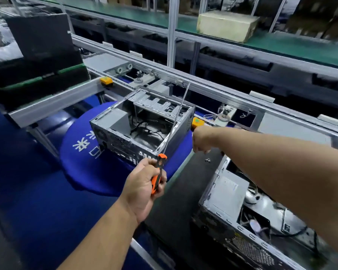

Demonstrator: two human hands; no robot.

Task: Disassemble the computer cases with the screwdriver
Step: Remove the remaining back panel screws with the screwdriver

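The left hand point(142, 189) is closed around the orange handle of the screwdriver point(158, 172), whose long thin shaft points up toward twelve o'clock across the open computer case point(141, 125) resting on a blue round stool-like surface point(80, 152) at the centre of the view. The right hand point(200, 140) is curled shut just beside the case's right wall, at about three o'clock from it; whether it pinches anything cannot be told. A second open case point(242, 221) lies at five o'clock on the dark worktop point(183, 191), with small loose screws point(208, 159) near its far corner. The case looks like thin sheet steel: stiff, moderately heavy, probably sharp along cut edges, so it is best held by folded rims or solid corners, away from the loose cables inside. The slender shaft would likely flex if levered.
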